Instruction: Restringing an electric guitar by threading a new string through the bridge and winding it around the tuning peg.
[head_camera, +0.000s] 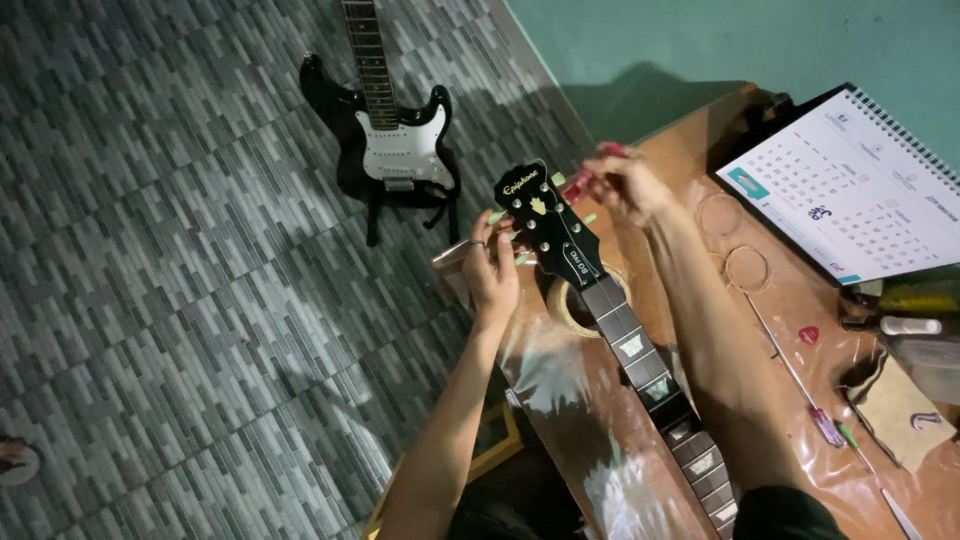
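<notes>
A guitar neck (640, 355) lies along the brown table (600, 440), its black headstock (550, 220) resting over a roll of tape (562, 305). My left hand (490, 265) grips the tuner side at the headstock's left edge, a ring on one finger. My right hand (625, 185) is at the headstock's far right side, holding a small red tool (590, 175); it is blurred. Pale green tuner knobs (497, 217) stick out beside the headstock.
A black and white electric guitar (385, 130) stands on the tiled floor (150, 250) beyond the table. On the table to the right are a desk calendar (850, 185), coiled strings (745, 268), a red pick (808, 335), screwdrivers (825, 425) and a bottle (900, 325).
</notes>
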